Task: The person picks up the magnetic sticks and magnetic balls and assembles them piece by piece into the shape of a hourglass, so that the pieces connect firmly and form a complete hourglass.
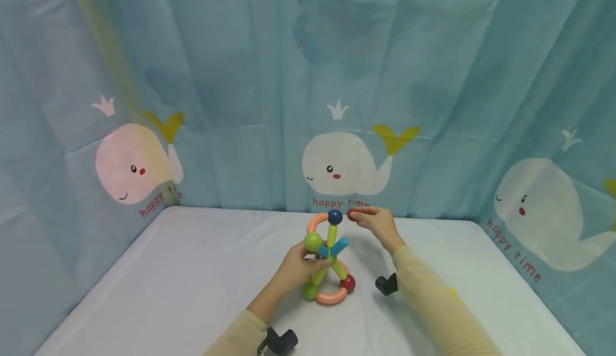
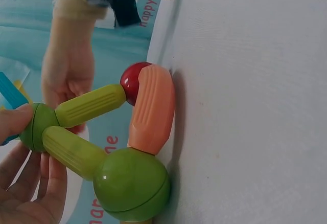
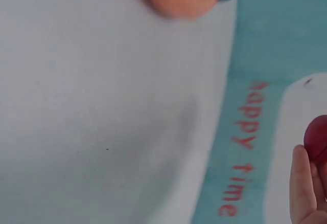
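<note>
A toy frame of balls and rods stands upright on the white table. My left hand grips it by the green hub ball in its middle, thumb on one side and fingers behind. From the hub spread lime rods and blue rods. A dark blue ball tops it, with a curved orange piece beside it. Low down are a second curved orange piece, a red ball and a green ball. My right hand pinches a loose red ball just right of the dark blue one.
The white table runs back to a blue curtain printed with whales. A small yellow piece lies beyond the right sleeve. Black camera mounts jut from both wrists.
</note>
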Motion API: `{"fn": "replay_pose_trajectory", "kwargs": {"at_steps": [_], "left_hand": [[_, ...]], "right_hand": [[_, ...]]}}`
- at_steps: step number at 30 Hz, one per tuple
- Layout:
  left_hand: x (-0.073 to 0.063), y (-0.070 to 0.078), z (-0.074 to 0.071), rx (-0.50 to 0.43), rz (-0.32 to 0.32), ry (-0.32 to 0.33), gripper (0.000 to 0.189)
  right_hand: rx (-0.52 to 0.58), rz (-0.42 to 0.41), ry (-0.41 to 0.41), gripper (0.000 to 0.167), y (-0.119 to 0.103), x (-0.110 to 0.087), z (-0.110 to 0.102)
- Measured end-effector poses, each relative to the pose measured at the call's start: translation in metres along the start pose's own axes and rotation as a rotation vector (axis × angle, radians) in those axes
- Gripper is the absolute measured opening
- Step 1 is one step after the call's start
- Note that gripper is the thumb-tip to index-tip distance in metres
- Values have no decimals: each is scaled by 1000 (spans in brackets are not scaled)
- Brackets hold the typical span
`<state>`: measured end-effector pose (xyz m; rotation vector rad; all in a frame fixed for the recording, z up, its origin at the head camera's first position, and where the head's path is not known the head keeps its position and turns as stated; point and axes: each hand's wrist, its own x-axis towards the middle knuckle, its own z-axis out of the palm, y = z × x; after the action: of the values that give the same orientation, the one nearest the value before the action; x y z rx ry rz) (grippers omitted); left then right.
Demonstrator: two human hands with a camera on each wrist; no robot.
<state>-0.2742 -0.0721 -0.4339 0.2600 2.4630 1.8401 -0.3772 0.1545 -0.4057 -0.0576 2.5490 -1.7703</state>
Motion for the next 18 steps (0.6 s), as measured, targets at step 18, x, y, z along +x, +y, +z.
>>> {"fn": "replay_pose_trajectory", "kwargs": {"at_steps": [18], "left_hand": [[3, 2, 2, 12, -22, 7, 45]], "right_hand": [[72, -112, -79, 42, -33, -84, -15]]}}
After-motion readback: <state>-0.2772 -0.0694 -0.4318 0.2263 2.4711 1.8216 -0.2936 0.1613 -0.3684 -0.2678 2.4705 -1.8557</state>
